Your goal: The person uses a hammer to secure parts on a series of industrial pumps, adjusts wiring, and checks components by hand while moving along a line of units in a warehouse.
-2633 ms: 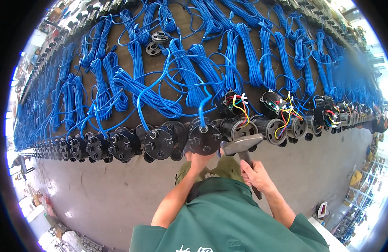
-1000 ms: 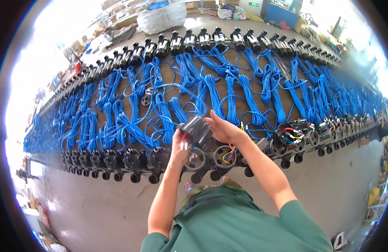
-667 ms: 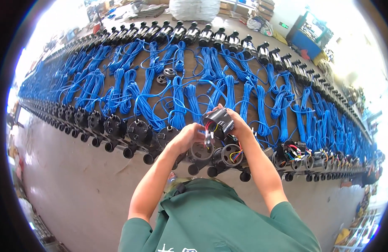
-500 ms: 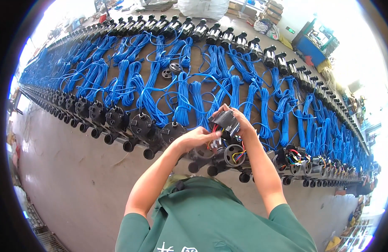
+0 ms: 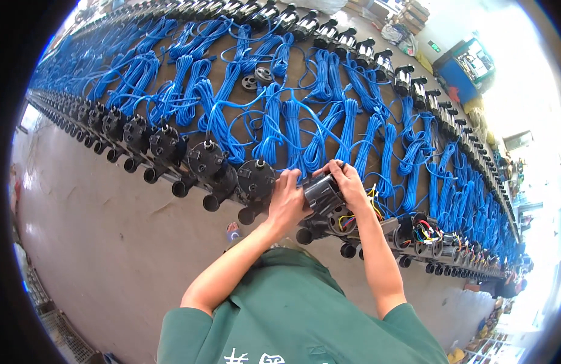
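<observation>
Both my hands meet at a black ribbed cylindrical cover (image 5: 321,194) held just above the near row of pumps. My right hand (image 5: 351,187) wraps the cover's right side, fingers over its top. At its left end, my left hand (image 5: 286,199) has bent fingers closed against the cover; the fingertips are partly hidden. Directly below is an opened black pump body (image 5: 341,221), with coloured wires (image 5: 348,222) showing in its round opening. Left of my left hand stands a closed black pump (image 5: 255,180) with a round end.
Bundled blue cables (image 5: 292,130) cover the brown table between the two pump rows. Black wheel-like parts (image 5: 264,75) lie among them. Rightward, several opened pumps (image 5: 423,233) show loose wires. A far row of pumps (image 5: 346,41) lines the opposite edge. A blue-green cabinet (image 5: 462,70) stands beyond.
The cover has turned and come lower, so its loose wires no longer show. My left hand has moved from those wires to the cover's left end. The view has shifted slightly.
</observation>
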Motion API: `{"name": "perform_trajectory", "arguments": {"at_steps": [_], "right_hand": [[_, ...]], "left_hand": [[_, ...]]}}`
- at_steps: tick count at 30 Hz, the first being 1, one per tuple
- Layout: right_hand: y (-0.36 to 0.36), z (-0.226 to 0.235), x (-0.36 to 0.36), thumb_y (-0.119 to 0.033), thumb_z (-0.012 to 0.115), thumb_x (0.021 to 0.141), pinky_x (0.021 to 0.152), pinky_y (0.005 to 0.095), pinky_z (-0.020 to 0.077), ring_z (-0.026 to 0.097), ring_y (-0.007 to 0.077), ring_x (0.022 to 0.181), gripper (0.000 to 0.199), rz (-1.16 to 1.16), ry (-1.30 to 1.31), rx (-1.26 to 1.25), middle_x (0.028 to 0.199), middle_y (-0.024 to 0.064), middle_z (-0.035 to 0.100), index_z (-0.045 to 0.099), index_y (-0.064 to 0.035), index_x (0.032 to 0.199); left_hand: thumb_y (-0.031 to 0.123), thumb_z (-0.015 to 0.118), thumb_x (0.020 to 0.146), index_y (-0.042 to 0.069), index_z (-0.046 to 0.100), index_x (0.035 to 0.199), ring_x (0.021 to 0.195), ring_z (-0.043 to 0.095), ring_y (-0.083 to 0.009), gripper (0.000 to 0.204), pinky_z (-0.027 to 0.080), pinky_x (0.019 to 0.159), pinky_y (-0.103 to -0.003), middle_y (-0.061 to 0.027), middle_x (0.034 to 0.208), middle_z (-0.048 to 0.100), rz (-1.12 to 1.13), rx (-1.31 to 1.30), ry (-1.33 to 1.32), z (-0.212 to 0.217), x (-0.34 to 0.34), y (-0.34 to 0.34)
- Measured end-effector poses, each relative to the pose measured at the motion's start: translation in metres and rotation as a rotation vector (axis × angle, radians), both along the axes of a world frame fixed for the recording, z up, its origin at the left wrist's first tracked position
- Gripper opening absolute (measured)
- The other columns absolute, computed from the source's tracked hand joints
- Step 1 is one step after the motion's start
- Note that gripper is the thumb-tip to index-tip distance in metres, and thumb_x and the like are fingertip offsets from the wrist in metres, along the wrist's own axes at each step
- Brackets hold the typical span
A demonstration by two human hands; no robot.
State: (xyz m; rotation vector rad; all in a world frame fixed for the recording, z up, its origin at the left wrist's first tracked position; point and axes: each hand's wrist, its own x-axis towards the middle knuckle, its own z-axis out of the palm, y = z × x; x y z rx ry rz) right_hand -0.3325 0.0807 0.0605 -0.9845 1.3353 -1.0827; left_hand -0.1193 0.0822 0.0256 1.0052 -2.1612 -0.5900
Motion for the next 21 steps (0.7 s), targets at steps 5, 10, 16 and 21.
{"name": "perform_trajectory", "arguments": {"at_steps": [5,10,16,21], "right_hand": [[0.008,0.0,0.01,-0.039,0.053,0.113,0.078,0.029,0.0611,0.074,0.0147,0.084,0.043,-0.068,0.01,-0.001,0.104,0.012,0.078,0.07,-0.0002,0.105],[0.013,0.001,0.017,-0.036,0.052,0.113,0.079,0.0298,0.0615,0.075,0.016,0.087,0.04,-0.144,-0.035,0.023,0.108,0.0133,0.078,0.069,-0.0009,0.104],[0.014,0.008,0.045,-0.032,0.049,0.115,0.078,0.0263,0.0579,0.07,0.0096,0.085,0.038,-0.162,0.251,-0.056,0.104,0.0108,0.078,0.066,-0.0005,0.104],[0.016,0.015,0.056,-0.026,0.049,0.115,0.071,0.0247,0.0524,0.064,0.0071,0.075,0.037,-0.127,0.664,-0.191,0.091,0.0069,0.077,0.071,0.001,0.102]], "left_hand": [[0.014,0.091,0.069,0.0,0.04,0.15,0.141,0.045,-0.0472,0.097,0.041,0.115,-0.053,-0.0279,0.152,0.043,0.256,0.184,0.306,-0.03,-0.006,0.028],[0.011,0.083,0.075,0.002,0.052,0.147,0.144,0.044,-0.041,0.079,0.037,0.117,-0.053,-0.0216,0.157,0.047,0.264,0.164,0.163,-0.036,-0.008,0.039],[0.005,0.079,0.071,-0.002,0.07,0.123,0.147,0.037,-0.0457,0.053,0.037,0.117,-0.056,-0.0237,0.167,0.03,0.201,0.125,0.086,-0.038,0.0,0.043],[0.019,0.074,0.086,-0.01,0.038,0.153,0.145,0.039,-0.0468,0.082,0.038,0.117,-0.055,-0.0284,0.167,0.026,0.067,0.229,0.1,-0.032,0.024,0.044]]}}
